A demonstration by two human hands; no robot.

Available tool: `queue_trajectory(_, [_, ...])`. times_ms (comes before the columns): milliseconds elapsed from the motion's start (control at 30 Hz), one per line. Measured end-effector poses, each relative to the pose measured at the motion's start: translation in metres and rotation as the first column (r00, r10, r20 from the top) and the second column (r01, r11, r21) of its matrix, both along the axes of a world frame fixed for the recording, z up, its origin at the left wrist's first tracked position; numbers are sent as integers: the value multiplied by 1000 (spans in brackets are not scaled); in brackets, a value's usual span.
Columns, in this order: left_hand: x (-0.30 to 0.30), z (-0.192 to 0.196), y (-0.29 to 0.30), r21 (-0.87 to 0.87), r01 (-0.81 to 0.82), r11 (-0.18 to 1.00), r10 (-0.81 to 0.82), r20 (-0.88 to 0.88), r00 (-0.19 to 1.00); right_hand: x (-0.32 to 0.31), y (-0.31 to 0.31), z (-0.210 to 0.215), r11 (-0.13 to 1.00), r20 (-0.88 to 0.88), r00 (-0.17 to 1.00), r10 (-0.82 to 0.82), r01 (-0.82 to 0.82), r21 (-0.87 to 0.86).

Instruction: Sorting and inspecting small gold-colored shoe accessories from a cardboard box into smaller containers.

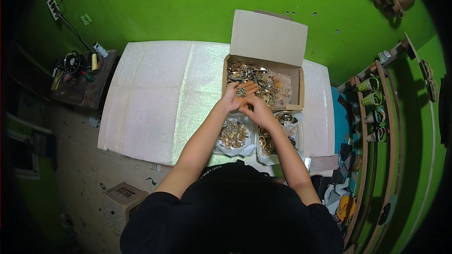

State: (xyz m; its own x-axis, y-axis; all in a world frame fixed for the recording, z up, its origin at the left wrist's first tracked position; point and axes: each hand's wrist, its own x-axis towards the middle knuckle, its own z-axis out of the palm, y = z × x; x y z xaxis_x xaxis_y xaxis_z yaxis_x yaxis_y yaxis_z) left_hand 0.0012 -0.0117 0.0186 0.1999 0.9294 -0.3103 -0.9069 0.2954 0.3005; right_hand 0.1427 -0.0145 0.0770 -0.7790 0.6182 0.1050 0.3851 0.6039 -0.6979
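Fingers [250, 86] of L hand [230, 99] out flat, palm up w/ a small pile of metal bits [242, 92]; R hand [257, 109] curled beside it, can't tell if it's pinching anything.

Green wall [197, 9] at back; in front of it a white sparkly surface [146, 89], containers R of its middle. Open cardboard box [302, 87] w/ lid up, mixed metal pieces inside, heaped more to the L, some bare bottom on the R side. Nearer the body, 2 white containers side by side: tray [267, 161] on R w/ curved gold-col. pieces etc., tub [235, 152] on L w/ small gold- & silver-col. ones. Both hands at box's front edge, above the containers. Bits in L palm sit nr base of fingers, too tiny to ID.
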Motion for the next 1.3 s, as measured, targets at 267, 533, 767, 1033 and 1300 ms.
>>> queue_trajectory(267, [6,3,3,-103,-44,994,49,46,998,-26,23,-10,938,-39,965,-258,260,230])
queue_trajectory(533, [-9,-38,11,55,5,998,-16,203,979,-32,22,-13,893,-97,974,-207,228,388])
queue_trajectory(767, [-6,-30,10,21,-3,1000,2,42,999,-26,27,-12,935,-224,910,-348,318,-160])
queue_trajectory(1033, [0,-8,4,51,19,999,-19,3,1000,-15,26,-15,872,-325,872,-367,201,-447])
queue_trajectory(1300, [-1,-3,2,56,22,998,-26,65,998,7,-1,-19,850,-36,977,-212,166,-500])
